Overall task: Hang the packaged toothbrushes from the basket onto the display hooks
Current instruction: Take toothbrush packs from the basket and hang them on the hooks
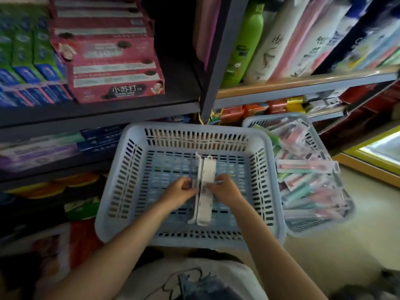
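1. Inside the near basket [121, 191], over its slotted floor, both hands meet at two long white toothbrush packs [203, 191] that stand on edge, side by side, with the hang tabs at the far end.
2. Left hand [179, 192] has curled fingers that pinch the left side of the packs, about at their middle.
3. Right hand [225, 189] grips the right side in the same manner (fingers curled, thumb toward the packs).
4. Near end of the packs is close to the basket's near wall; if it touches the floor I cannot tell.
5. Right of this basket, touching its rim, a second basket [251, 122] is tilted and full of more toothbrush packs [307, 167] in pink and green.
6. Behind the basket are shelves [97, 114] with red boxes [114, 66] on the left and bottles [242, 48] on the right.
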Tool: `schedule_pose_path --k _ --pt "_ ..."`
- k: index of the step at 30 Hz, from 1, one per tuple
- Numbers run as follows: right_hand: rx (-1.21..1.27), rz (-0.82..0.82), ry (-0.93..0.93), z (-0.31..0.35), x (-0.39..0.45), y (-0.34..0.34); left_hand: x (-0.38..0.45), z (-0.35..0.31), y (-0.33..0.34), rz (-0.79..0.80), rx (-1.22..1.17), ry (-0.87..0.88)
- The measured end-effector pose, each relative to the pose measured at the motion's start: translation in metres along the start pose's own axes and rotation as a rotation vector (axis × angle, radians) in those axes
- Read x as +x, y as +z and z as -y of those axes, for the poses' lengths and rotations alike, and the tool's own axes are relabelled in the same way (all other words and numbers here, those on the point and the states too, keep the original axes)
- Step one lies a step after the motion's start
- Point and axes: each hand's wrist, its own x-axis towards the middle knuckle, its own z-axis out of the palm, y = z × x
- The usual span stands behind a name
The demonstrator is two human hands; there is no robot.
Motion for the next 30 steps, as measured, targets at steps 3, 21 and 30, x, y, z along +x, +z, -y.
schedule_pose_path --k 3,21,30 --pt "-0.020 0.074 -0.076 -0.006 0.009 0.009 0.006 0.003 0.012 -0.029 -0.088 -0.017" --pt "0.330 0.434 -0.317 0.041 -0.027 -0.016 -0.039 -0.006 -0.008 -0.274 -0.651 0.070" --pt "0.505 0.351 -0.559 0.150 -0.089 0.021 -0.111 -0.053 -0.115 -0.331 -0.782 0.355"
